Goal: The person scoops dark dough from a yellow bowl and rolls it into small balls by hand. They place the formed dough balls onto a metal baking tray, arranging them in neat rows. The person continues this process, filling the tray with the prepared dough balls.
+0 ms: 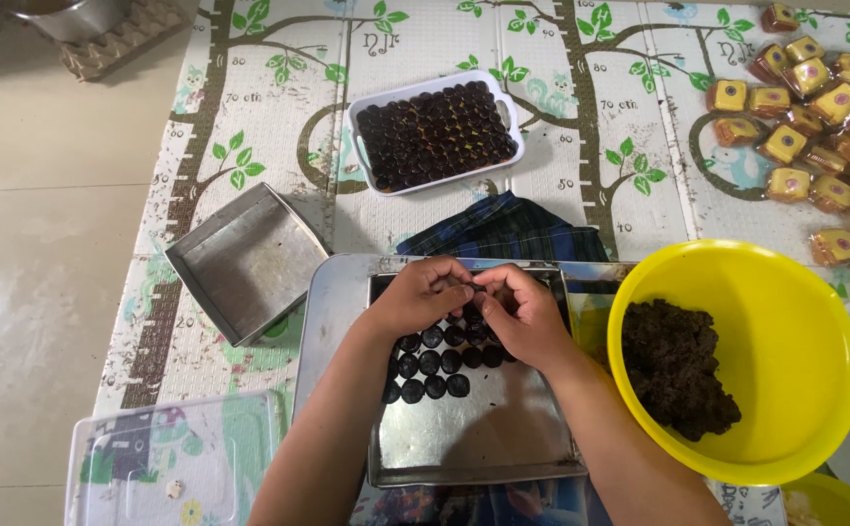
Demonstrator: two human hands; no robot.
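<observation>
A small dark ball of paste is pinched between the fingertips of the left hand and the right hand, both curled nearly closed around it and meeting above the far end of a square metal tray. Rows of dark round pieces are laid on the left part of that tray, just beneath the hands; the near part of the tray is bare metal. The tray is carried by a larger metal sheet. A yellow bowl holding a heap of dark paste is set just beside the tray on the right. A second, smaller metal tray is placed to the left, tilted relative to the first. A clear plastic lid is seen at the near left corner of the mat. A folded blue checked cloth lies beyond the sheet, and a white basket packed with dark pieces lies farther still. Wrapped yellow and brown packets are scattered at the far right corner. Everything is carried by a foam play mat printed with trees and leaves, spread over a pale tiled floor.
</observation>
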